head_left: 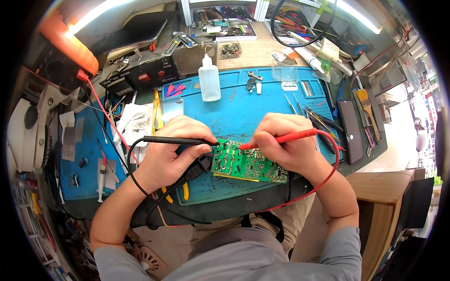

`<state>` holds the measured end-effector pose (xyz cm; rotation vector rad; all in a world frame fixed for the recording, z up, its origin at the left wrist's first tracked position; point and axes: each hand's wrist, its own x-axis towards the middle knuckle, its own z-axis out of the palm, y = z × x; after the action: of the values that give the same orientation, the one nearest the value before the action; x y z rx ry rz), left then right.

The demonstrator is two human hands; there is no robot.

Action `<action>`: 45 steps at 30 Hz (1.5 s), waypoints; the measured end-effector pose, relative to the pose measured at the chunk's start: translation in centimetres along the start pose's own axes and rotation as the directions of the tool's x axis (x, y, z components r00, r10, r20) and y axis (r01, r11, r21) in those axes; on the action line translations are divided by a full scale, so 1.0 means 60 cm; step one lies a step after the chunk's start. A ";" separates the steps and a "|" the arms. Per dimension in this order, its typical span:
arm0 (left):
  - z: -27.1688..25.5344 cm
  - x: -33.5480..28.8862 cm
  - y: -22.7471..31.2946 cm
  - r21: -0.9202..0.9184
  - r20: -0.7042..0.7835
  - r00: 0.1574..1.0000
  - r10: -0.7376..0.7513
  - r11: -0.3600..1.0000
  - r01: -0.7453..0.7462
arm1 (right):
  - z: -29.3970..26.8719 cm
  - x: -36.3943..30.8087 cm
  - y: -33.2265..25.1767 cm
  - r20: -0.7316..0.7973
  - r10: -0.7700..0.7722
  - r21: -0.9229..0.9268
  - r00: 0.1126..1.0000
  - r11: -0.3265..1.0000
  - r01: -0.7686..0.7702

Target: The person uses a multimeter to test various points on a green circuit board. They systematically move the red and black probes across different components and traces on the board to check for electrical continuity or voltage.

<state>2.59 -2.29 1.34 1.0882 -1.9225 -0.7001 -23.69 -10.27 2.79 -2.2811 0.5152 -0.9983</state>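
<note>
Circuit board (253, 165) over blue mat (239, 114); left hand (169, 157) clamped on black probe (178, 140), right hand's (293, 150) grip on red probe (297, 136).

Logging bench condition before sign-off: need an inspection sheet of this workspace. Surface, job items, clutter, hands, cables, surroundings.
Surface: blue mat, dark marks near the middle.
Job items: green circuit board near the mat's front; black probe and red probe angled in over it; tip contact can't be confirmed.
Clutter: white dropper bottle upright behind the board; crumpled white tissue and syringe to the left; dark phone to the right.
Hands: left hand holds the black probe; right hand holds the red.
Cables: black lead and red lead loop beside the forearms.
Surroundings: orange-cased meter upper left; wooden cabinet at right.
</note>
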 end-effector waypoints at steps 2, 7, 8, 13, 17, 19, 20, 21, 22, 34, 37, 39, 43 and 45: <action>0.000 -0.001 -0.002 0.000 0.003 1.000 0.007 1.000 -0.007 | 0.000 0.000 -0.002 0.013 0.003 0.014 1.000 1.000 -0.003; 0.000 0.002 0.000 0.015 -0.007 1.000 0.030 0.999 -0.030 | -0.001 0.000 -0.004 0.057 0.016 0.049 0.998 0.999 -0.019; -0.001 0.001 0.000 0.010 -0.005 1.000 0.024 1.000 -0.024 | -0.002 0.001 -0.006 0.066 0.005 0.062 0.998 0.998 -0.009; 0.000 0.000 -0.002 -0.003 -0.005 1.000 0.018 1.000 -0.018 | -0.001 0.000 -0.005 0.062 0.007 0.103 0.998 0.995 -0.013; -0.001 0.000 -0.004 0.000 -0.001 1.000 0.028 1.000 -0.028 | 0.001 -0.002 -0.003 0.065 0.028 0.095 0.998 0.995 -0.034; -0.001 0.001 -0.004 0.005 0.002 1.000 0.031 1.000 -0.031 | 0.003 -0.003 -0.002 0.057 0.025 0.105 0.998 0.994 -0.031; -0.001 0.001 -0.004 0.007 0.001 0.999 0.035 0.999 -0.035 | 0.003 -0.003 -0.001 0.058 0.021 0.103 0.998 0.994 -0.027; -0.001 0.001 -0.005 0.009 0.001 0.999 0.038 0.999 -0.038 | 0.004 -0.003 0.000 0.060 0.018 0.102 0.998 0.995 -0.024; -0.001 0.000 -0.005 0.011 0.000 0.999 0.042 0.999 -0.042 | 0.004 -0.003 0.000 0.061 0.014 0.100 0.998 0.995 -0.020; -0.002 0.000 -0.006 0.013 0.002 0.999 0.049 0.999 -0.049 | 0.001 0.000 -0.004 0.082 -0.007 0.064 0.997 0.998 0.001; -0.001 -0.001 -0.006 0.007 0.003 0.999 0.047 0.999 -0.047 | 0.001 0.002 -0.005 0.076 -0.009 0.094 0.997 0.996 0.002; -0.001 0.001 -0.006 0.009 0.005 0.999 0.051 0.999 -0.052 | 0.002 -0.001 -0.003 0.052 -0.005 0.121 0.999 0.993 -0.001; -0.001 0.000 -0.007 0.010 0.004 0.998 0.056 0.998 -0.056 | 0.004 -0.002 0.001 0.035 -0.025 0.104 0.999 0.994 0.021; -0.001 0.000 -0.006 0.008 0.002 0.999 0.051 0.999 -0.051 | 0.003 -0.003 0.001 0.038 -0.030 0.089 0.999 0.996 0.026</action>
<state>2.83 -2.47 1.09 1.0401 -1.9496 -0.6656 -23.66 -10.15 2.56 -2.2304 0.4155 -0.9683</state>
